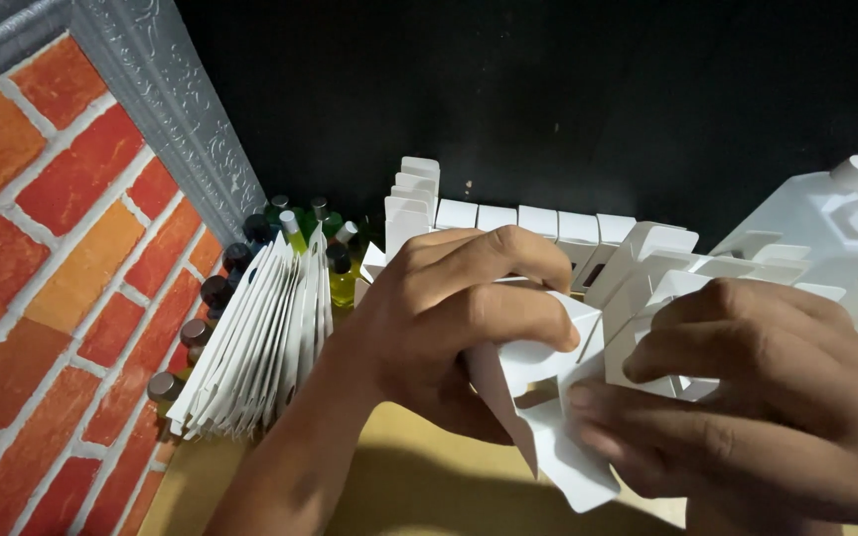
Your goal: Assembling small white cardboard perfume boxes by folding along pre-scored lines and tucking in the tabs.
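**Operator A:** Head view, status report. My left hand point(449, 318) is clenched around a small white carton point(548, 397), its fingers point(508, 308) curled over the top. My right hand point(747, 397) grasps the same carton from the other side, fingers point(638, 437) pressed flat beneath it. The carton sits in mid-air above the worktop point(399, 476), between both hands, with one flap hanging loose below.

**Operator B:** Why held off the surface?

**Operator A:** As I judge it, both sides need support while the panels are bent; a flat rest would block the lower flap.

**Operator B:** Surroundings?

**Operator A:** A stack of flat cartons point(260, 337) leans on edge at the left, near my left forearm, probably to let one be pulled at a time. Small bottles point(295, 228) with dark caps stand behind it along the brick wall point(42, 268). A row of folded cartons point(538, 223) lines the back, touching one another. A white jug point(826, 238) stands at the far right.
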